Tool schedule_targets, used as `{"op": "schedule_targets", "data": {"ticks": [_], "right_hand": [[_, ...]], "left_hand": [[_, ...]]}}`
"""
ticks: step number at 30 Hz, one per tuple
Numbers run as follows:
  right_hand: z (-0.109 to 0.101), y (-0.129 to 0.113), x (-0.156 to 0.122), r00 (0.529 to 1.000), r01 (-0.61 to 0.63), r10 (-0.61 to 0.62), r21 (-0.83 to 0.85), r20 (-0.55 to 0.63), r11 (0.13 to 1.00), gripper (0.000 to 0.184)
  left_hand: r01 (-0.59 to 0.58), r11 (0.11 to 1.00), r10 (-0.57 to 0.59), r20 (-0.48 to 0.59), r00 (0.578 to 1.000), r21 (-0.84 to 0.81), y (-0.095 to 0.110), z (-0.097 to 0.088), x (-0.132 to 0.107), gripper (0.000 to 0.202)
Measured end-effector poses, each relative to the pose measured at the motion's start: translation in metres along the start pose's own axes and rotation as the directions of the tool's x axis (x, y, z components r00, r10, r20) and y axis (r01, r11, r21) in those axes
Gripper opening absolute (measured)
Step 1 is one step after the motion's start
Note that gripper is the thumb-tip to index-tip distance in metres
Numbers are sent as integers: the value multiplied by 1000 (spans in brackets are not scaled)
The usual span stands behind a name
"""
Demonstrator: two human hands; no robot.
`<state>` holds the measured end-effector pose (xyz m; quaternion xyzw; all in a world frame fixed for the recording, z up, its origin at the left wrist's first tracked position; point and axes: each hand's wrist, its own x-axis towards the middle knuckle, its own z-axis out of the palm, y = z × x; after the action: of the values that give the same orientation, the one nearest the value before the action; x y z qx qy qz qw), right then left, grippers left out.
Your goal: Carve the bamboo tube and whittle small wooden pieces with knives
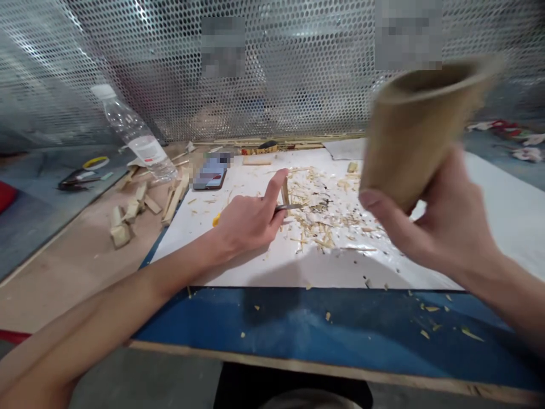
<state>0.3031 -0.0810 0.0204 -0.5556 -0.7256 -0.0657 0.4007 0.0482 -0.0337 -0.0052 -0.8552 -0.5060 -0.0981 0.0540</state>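
Observation:
My left hand (251, 218) rests on the white sheet (264, 261), fingers curled round a small knife (287, 207) with a yellow handle end; its blade points at a pile of wood shavings (326, 210). The index finger lies along a thin wooden stick (284, 193). My right hand (438, 224) is raised near the camera and grips a hollow tan bamboo tube (419, 122), its open end tilted up and to the right, blurred by motion.
A plastic water bottle (138, 136) leans at the left by cut wood blocks (128, 213). A phone (212, 173) lies on the sheet's far corner. Perforated metal screen (298, 68) closes the back. Blue table surface (340, 324) in front carries scattered chips.

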Motion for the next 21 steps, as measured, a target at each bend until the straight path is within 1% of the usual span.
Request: {"op": "schedule_targets", "data": {"ticks": [2, 4, 6, 7, 9, 11, 13, 15, 17, 18, 21], "right_hand": [[4, -2, -2, 998, 26, -25, -2, 52, 1000, 54], [7, -3, -4, 996, 36, -36, 9, 77, 999, 54], [8, -2, -4, 995, 13, -11, -13, 99, 1000, 56], [9, 0, -3, 993, -2, 8, -52, 117, 999, 57], [12, 5, -2, 982, -23, 56, -183, 182, 983, 58], [17, 13, -1, 956, -19, 111, -320, 271, 947, 57], [23, 20, -1, 929, 14, 130, -384, 345, 923, 56], [28, 25, -1, 922, 65, 104, -413, 373, 909, 55], [31, 28, 1, 928, 125, 34, -395, 372, 910, 56], [31, 29, 2, 931, 151, -10, -358, 366, 921, 55], [31, 25, 13, 935, 170, -119, -127, 333, 977, 51]], "left_hand": [[10, 1000, -11, -29, 1000, -20, -2, 0, 1, 73], [5, 999, -7, -58, 998, -35, -5, 0, 1, 69], [-23, 999, 19, -96, 995, -42, -8, 1, 2, 65], [-41, 998, 36, -119, 992, -43, -10, 2, 3, 64], [-76, 996, 68, -177, 982, -43, -14, 5, 3, 61], [-109, 993, 93, -249, 964, -51, -16, 7, 3, 57], [-142, 988, 113, -321, 940, -67, -17, 9, 3, 52], [-179, 980, 136, -374, 918, -84, -18, 9, 3, 47], [-216, 971, 159, -405, 900, -101, -19, 9, 3, 43], [-235, 966, 170, -413, 895, -112, -20, 8, 4, 43], [-278, 949, 193, -421, 887, -150, -23, 8, 4, 44]]}}
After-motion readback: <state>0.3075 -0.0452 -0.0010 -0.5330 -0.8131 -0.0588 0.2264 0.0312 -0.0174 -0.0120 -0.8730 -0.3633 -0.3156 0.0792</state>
